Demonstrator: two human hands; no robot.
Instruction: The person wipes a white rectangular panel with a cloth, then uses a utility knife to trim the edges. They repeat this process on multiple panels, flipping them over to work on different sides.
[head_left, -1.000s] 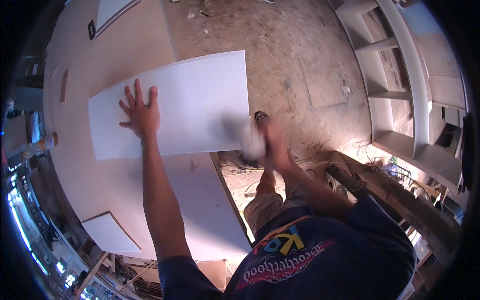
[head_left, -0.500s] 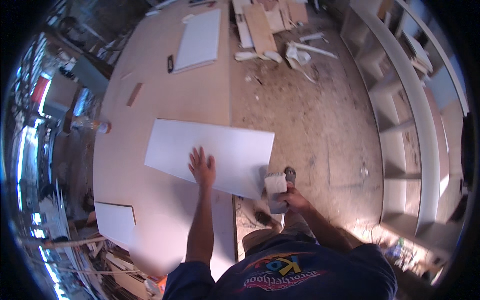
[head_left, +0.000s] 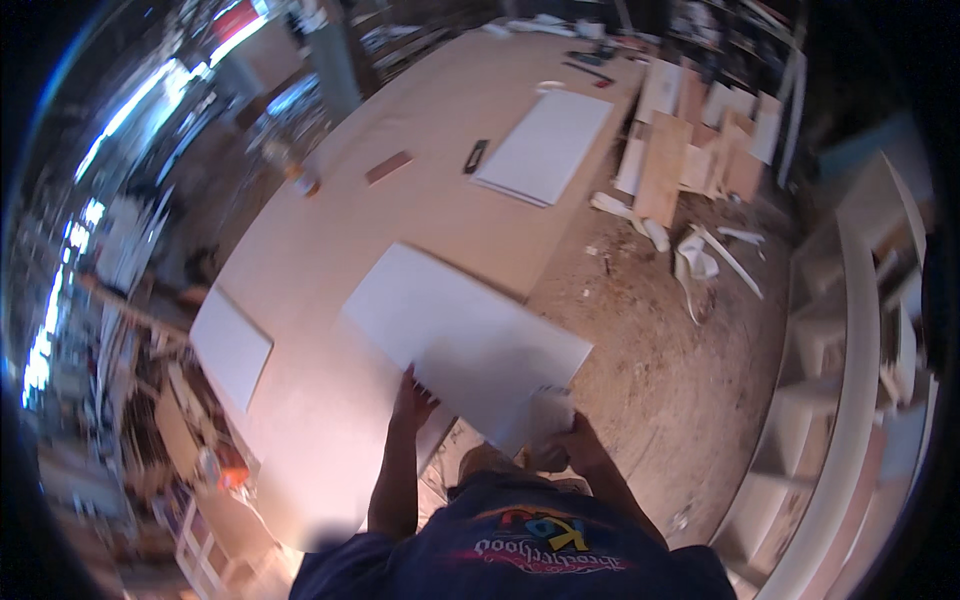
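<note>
A white rectangular board [head_left: 470, 320] lies on the large table, its right end jutting past the table's edge. At the board's near edge, my left hand [head_left: 414, 402] curls its fingers around the rim. My right hand [head_left: 578, 442] is closed on a pale, block-shaped thing [head_left: 549, 412] held against the board's near right corner. Blur hides what kind of thing it is.
Another white board [head_left: 550, 145] rests farther up the table [head_left: 330, 240], beside a small black object [head_left: 476, 156] and a brown strip [head_left: 389, 167]. A white panel [head_left: 232, 345] is at the left edge. Wood offcuts [head_left: 664, 165] lie on the floor; shelving [head_left: 800, 430] stands right.
My view has turned, so the table appears tilted. My left hand has slid from the middle of the board's top to its near edge. My right hand still holds the pale block-shaped thing.
</note>
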